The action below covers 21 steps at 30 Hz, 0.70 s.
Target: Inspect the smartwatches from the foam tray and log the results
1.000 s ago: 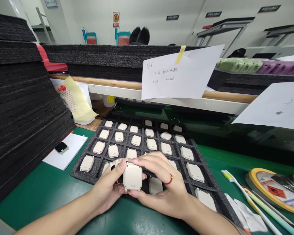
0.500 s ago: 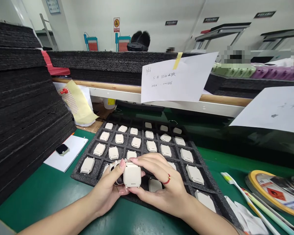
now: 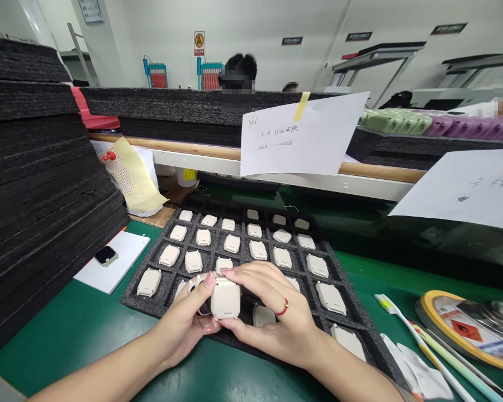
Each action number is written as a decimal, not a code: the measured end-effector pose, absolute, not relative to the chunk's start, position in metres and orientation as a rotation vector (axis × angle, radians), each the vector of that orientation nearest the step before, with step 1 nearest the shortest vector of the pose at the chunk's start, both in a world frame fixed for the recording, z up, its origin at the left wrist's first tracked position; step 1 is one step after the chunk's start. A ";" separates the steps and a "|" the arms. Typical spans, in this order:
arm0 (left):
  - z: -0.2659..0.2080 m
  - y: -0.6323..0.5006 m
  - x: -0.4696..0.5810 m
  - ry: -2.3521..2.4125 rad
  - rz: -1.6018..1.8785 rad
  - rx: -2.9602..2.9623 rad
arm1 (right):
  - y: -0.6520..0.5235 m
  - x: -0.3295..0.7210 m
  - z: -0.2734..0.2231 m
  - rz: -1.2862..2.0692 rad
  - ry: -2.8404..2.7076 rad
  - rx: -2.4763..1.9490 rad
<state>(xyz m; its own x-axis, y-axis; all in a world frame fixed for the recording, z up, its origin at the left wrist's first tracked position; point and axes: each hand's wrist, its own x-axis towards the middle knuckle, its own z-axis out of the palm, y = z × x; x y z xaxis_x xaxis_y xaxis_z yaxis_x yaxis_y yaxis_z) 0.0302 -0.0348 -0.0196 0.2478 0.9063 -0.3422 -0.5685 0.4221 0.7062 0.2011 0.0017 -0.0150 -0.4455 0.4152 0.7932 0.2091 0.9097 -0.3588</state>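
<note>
Worktop (image 3: 67,335): glossy green.
Pale casing (image 3: 226,300): near centre, over the foam tray (image 3: 145,304).
Right hand (image 3: 279,321): pinching casing top and bottom.
Left hand (image 3: 184,321): closed around dark-faced piece (image 3: 205,306) beside it.
Tray: rows of similar casings (image 3: 149,282).

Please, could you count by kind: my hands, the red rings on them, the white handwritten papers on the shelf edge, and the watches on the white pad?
Left hand and right hand: 2
Red ring: 1
Papers: 2
Watch: 1
Total: 6
</note>
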 end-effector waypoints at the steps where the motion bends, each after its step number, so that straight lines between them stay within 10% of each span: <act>1: -0.019 -0.034 0.030 0.806 1.057 0.488 | 0.002 0.201 -0.015 0.259 -2.047 -0.446; 21: -0.021 -0.031 0.031 0.768 1.068 0.407 | -0.001 0.204 -0.023 0.452 -1.975 -0.517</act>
